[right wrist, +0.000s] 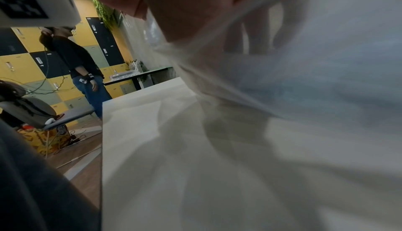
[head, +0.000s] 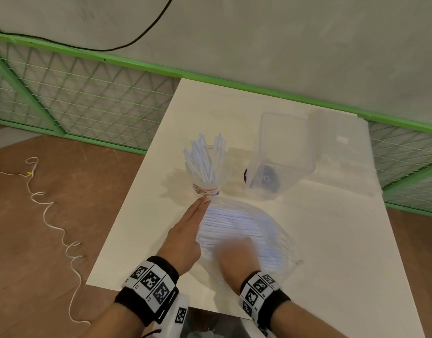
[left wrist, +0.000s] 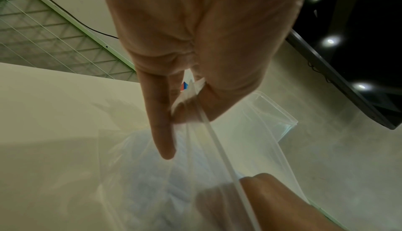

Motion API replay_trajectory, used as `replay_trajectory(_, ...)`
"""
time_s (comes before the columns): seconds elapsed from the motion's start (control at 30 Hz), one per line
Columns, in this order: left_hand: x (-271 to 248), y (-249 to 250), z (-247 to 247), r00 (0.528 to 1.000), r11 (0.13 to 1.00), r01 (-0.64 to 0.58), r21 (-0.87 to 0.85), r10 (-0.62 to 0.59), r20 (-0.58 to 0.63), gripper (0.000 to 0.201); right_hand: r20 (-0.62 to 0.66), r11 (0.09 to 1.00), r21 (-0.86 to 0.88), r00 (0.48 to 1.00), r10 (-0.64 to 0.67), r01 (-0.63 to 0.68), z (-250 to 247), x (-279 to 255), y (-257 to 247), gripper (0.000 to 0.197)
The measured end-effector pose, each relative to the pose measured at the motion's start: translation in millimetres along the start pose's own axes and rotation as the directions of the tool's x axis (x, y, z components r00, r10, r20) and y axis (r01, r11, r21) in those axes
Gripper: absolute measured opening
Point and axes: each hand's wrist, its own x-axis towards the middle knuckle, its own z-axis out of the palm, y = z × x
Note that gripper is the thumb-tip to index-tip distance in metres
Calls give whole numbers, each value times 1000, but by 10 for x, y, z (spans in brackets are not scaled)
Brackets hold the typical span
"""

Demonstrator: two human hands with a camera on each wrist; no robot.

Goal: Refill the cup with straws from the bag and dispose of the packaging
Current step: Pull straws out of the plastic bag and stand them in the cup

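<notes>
Pinched between thumb and fingers of the left hand [left wrist: 195,48] is the top edge of the clear plastic bag [head: 271,230], with the index finger stretched out straight along the film. Seen from the head camera, that hand lies at the bag's left edge, fingertips pointing toward the cup [head: 206,185]. Reaching into the bag's mouth, the right hand [head: 236,257] is blurred and veiled by plastic; whether its fingers hold any straws cannot be told. White straws [head: 224,223] lie packed side by side inside the bag, which sits on the white table [head: 141,240] just in front of the cup, on the person's side. More white straws [head: 205,159] stand fanned out in the cup. Right of the cup sits a clear plastic bin [head: 280,154], tilted, with something dark seen through its wall.
</notes>
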Motion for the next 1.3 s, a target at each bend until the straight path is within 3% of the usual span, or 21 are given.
replay_trajectory(0.2,4,0,3,1000,1000,-7,12,7,-14,101,63,1000,5,998,14,-14,-29,-10,-3,4)
replay_trajectory(0.37,7,7,1,1000,1000,-10,29,11,-26,101,54,999,-28,998,21,-20,-73,52,-1,24)
replay_trajectory(0.57,-13,-16,10,1000,1000,-11,17,11,-15,101,123,998,-65,992,7,1,-87,46,-29,20)
replay_trajectory(0.7,0,2,9,1000,999,-4,36,5,-22,101,69,999,42,998,-13,10,-71,39,49,21)
replay_trajectory(0.8,8,3,-23,1000,999,-2,35,3,-26,99,16,956,290,999,31,-34,-149,-33,173,29)
replay_trajectory(0.87,5,-9,-36,1000,1000,-1,18,1,-18,100,-31,828,552,990,136,-97,-245,-94,274,26)
replay_trajectory(0.97,3,-26,-42,1000,1000,19,4,-19,-8,101,-138,488,871,930,340,-49,-480,-206,377,30)
replay_trajectory(1.03,6,-20,-52,1000,1000,19,-6,-19,-4,100,-140,219,975,879,455,42,-671,-270,401,33)
replay_trajectory(1.1,10,-9,-60,1000,1000,12,-15,-12,-4,100,-118,67,993,870,479,98,-766,-310,405,26)
replay_trajectory(1.2,18,4,-65,1000,1000,18,-4,-18,1,100,-51,146,989,899,434,-14,-586,-296,391,16)
replay_trajectory(1.3,24,19,-69,1000,1000,25,-4,-25,2,100,-22,392,909,922,386,-142,-371,-268,408,26)
